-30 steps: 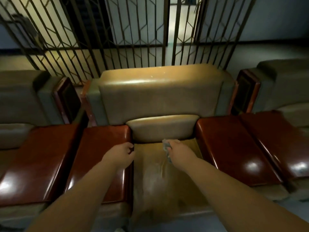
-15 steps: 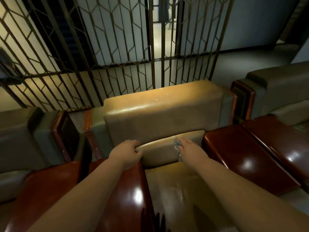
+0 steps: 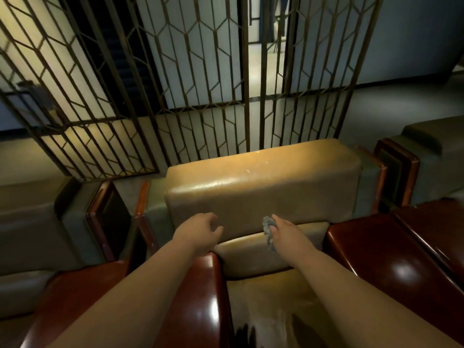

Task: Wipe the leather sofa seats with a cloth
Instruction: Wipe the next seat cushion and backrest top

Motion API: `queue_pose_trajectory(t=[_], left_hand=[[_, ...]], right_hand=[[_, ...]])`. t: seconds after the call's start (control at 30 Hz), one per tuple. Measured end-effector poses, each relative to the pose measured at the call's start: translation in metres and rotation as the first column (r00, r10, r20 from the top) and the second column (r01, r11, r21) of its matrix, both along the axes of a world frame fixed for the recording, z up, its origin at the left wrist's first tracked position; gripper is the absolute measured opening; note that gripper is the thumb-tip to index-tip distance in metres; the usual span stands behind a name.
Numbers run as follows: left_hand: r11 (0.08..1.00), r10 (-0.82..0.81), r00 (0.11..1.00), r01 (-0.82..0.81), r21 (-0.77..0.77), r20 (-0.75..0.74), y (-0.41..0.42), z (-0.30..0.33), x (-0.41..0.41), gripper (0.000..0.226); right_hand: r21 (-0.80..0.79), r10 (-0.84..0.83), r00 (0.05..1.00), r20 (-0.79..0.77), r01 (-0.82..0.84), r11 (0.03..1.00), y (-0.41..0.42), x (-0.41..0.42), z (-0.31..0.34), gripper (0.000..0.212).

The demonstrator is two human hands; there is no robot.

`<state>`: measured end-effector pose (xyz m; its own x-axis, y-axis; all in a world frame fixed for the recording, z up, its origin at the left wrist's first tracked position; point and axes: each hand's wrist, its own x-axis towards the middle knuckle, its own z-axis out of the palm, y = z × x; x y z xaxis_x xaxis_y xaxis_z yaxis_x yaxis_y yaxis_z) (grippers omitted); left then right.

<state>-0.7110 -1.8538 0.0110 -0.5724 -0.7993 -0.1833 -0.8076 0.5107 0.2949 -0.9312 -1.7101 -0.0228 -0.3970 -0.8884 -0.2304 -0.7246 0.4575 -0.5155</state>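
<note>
A tan leather sofa seat (image 3: 271, 305) lies below me, with a small lumbar cushion (image 3: 246, 257) and a tall backrest (image 3: 261, 192) behind it. My right hand (image 3: 286, 234) grips a small grey cloth (image 3: 268, 231) and presses it where the backrest's lower edge meets the lumbar cushion. My left hand (image 3: 200, 232) hovers in front of the backrest's lower left, fingers loosely curled and holding nothing, just above the glossy red-brown armrest (image 3: 198, 310).
Another shiny red-brown armrest (image 3: 381, 262) flanks the seat on the right. Neighbouring sofa units (image 3: 30, 217) stand to the left and right (image 3: 431, 156). A metal lattice gate (image 3: 200, 79) rises directly behind the backrest.
Both hands moved up from the seat's back edge to the backrest. My left hand let go of the lumbar cushion's corner and opened a little. My view tilted upward.
</note>
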Motion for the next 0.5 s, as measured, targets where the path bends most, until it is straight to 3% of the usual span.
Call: queue_pose_trajectory(t=[0.27,0.5], left_hand=[[0.986,0.162,0.985,-0.161,0.034,-0.050,-0.035,0.006,-0.034,0.055],[0.978,0.208,0.977,-0.208,0.008,-0.055,-0.065,-0.006,-0.033,0.057]], right_hand=[[-0.065,0.076,0.996,0.053,-0.072,0.995,-0.071,-0.039,0.003,0.048],[-0.131,0.103,0.990,0.099,-0.090,0.987,-0.110,-0.034,-0.009,0.043]])
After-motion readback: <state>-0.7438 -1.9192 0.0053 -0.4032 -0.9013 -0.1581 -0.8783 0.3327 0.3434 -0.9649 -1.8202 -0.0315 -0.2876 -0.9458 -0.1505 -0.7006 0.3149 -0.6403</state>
